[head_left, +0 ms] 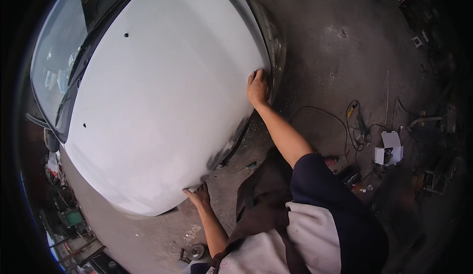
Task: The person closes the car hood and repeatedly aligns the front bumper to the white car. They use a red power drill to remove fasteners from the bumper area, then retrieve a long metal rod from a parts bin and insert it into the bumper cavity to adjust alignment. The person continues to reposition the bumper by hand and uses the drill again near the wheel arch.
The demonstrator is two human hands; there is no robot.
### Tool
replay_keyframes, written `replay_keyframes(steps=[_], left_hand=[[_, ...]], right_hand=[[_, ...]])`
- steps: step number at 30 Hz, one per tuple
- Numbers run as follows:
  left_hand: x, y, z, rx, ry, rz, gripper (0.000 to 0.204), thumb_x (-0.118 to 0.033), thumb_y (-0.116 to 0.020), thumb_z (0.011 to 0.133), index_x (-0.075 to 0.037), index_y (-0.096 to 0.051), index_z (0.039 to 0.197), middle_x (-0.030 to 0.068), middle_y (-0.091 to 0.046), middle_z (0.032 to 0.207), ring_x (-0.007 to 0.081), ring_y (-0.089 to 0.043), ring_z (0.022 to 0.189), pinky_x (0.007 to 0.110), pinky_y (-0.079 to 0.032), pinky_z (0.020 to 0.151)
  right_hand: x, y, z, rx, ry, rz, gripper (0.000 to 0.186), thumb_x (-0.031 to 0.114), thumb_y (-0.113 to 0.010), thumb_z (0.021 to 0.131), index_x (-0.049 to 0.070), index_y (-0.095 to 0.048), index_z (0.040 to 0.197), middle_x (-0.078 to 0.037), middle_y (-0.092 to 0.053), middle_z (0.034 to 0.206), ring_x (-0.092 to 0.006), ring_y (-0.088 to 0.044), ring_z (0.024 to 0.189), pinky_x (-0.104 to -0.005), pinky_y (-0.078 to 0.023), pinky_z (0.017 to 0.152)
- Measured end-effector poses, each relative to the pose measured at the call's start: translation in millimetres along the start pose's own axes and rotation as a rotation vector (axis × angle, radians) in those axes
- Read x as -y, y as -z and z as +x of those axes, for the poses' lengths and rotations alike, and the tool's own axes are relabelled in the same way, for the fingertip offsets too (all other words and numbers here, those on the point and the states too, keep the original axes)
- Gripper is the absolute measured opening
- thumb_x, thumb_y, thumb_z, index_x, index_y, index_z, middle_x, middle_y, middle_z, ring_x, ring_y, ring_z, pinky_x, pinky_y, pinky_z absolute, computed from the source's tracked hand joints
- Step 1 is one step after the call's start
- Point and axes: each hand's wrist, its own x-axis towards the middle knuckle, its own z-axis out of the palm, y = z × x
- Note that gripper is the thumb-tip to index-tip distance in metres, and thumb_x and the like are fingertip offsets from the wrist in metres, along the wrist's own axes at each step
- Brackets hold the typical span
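A white car hood [162,86] fills the upper left and middle, with grey scuffed patches along its near edge. My left hand [199,195] grips that near edge, thumb on top and the other fingers partly hidden by the rim. Farther along, my right hand [258,87] is closed over the hood's front edge, its fingers curled and their tips partly out of sight. Two small dark holes show in the panel.
At the left is the windshield [59,62]. On the concrete floor to the right lie an angle grinder [363,132] with a cord and an open white box [390,148]. A screwdriver [248,166] lies by the car. A metal disc [196,251] sits near my left forearm.
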Motion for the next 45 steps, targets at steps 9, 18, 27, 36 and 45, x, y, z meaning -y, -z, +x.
replay_keyframes(steps=[9,18,27,36,45], left_hand=[[0,-87,2,-0.572,0.171,0.578,0.053,-0.036,-0.055,0.085,-0.002,-0.051,0.125,0.0207,-0.053,0.126,0.0317,-0.055,0.108,0.047,-0.048,0.088],[148,-475,-101,0.932,-1.726,1.987,0.061,-0.019,-0.057,0.089,-0.008,-0.036,0.145,0.0189,-0.027,0.153,0.0357,-0.020,0.144,0.053,-0.013,0.115],[186,-508,-76,1.144,-2.039,2.236,0.058,-0.029,-0.056,0.082,-0.005,-0.050,0.135,0.0124,-0.025,0.156,0.0407,-0.015,0.145,0.067,-0.004,0.110],[190,-501,-66,1.243,-2.078,2.219,0.062,-0.021,-0.054,0.081,-0.001,-0.045,0.138,0.0134,-0.031,0.153,0.0316,-0.022,0.145,0.063,-0.002,0.112],[192,-505,-86,1.283,-2.008,2.295,0.059,-0.030,-0.062,0.076,-0.010,-0.057,0.131,0.0074,-0.031,0.154,0.0279,-0.018,0.146,0.068,-0.008,0.110]], right_hand=[[-99,-18,104,-0.168,-0.454,0.032,0.023,0.023,-0.051,0.094,0.002,-0.051,0.103,-0.023,-0.057,0.100,-0.0410,-0.056,0.093,-0.0492,-0.048,0.078],[-56,-15,109,-0.347,-0.416,0.193,0.013,0.013,-0.051,0.091,0.003,-0.055,0.099,-0.018,-0.055,0.095,-0.0378,-0.053,0.088,-0.0482,-0.041,0.079],[-106,-25,114,-0.405,-0.670,0.264,0.018,0.016,-0.050,0.095,0.000,-0.055,0.102,-0.015,-0.058,0.082,-0.0318,-0.058,0.073,-0.0401,-0.047,0.064],[-127,36,114,-0.424,-0.449,0.728,0.014,0.012,-0.051,0.098,0.001,-0.057,0.101,-0.006,-0.060,0.080,-0.0145,-0.058,0.069,-0.0260,-0.048,0.062],[-87,32,73,-0.251,-0.651,0.833,0.023,0.018,-0.045,0.101,-0.001,-0.058,0.101,-0.009,-0.061,0.091,-0.0181,-0.057,0.079,-0.0314,-0.047,0.069]])
